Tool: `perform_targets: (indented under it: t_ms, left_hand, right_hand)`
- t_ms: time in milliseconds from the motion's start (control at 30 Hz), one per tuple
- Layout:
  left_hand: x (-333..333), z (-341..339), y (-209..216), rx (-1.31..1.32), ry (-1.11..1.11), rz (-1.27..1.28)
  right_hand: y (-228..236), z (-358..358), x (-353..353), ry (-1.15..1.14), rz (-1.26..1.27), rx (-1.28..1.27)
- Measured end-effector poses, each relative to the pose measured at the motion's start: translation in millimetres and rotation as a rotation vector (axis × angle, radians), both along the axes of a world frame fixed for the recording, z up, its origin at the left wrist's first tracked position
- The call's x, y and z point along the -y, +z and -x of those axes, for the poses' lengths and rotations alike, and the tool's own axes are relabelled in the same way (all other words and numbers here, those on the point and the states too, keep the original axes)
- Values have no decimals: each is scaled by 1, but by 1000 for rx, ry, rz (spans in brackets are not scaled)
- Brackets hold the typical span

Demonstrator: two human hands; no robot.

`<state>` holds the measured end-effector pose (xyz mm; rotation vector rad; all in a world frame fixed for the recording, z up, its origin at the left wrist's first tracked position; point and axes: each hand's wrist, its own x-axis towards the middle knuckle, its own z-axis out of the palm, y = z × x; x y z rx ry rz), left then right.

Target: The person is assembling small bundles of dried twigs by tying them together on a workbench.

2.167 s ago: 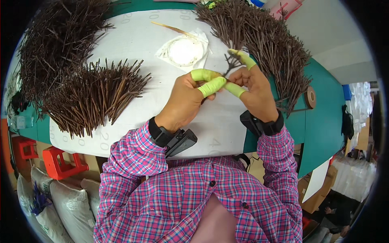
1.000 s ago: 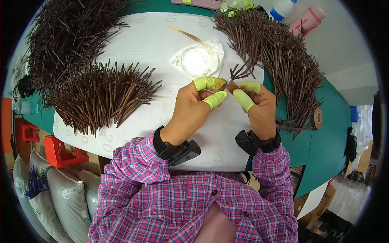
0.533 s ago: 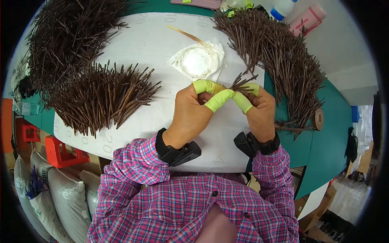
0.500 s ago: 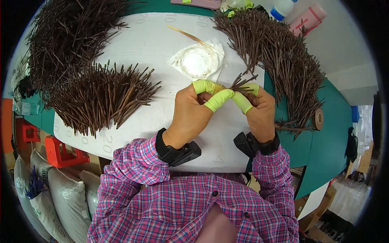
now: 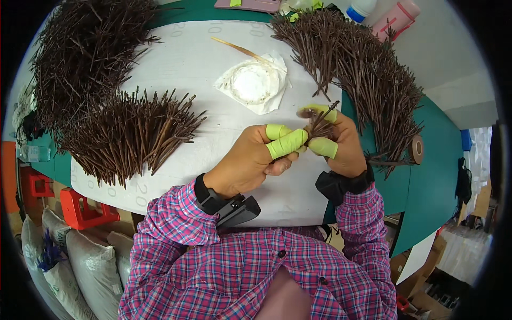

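Left hand (image 5: 253, 154) pinches a brown twig (image 5: 323, 127); tips slant up-right from this grip, beside the right hand (image 5: 348, 143), whose hold is unclear.

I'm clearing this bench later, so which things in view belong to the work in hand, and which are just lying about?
Likely in the work:
dark sprig, between the left hand and right hand
similar stems in piles
perhaps the pale stick and brown roll, both untouched

Apparently just lying about:
pink bottle
red stool
stuffed sacks
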<state>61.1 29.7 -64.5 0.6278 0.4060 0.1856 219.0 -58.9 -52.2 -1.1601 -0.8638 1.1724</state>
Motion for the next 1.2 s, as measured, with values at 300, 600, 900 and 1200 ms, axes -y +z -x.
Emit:
perform_targets:
  t_ms: [300,600,900,1200]
  left_hand:
    - [2,-1,-1,50,-81,61]
    - [20,-8,6,74,339,-548]
    - [3,-4,7,32,272,-356]
    - [5,-6,3,8,316,-387]
  right_hand:
    - [-14,-8,5,152,63,-233]
    - [-12,-4,5,4,31,-196]
    - [-5,-1,2,-143,-126,316]
    - [17,8,3,-161,-197,760]
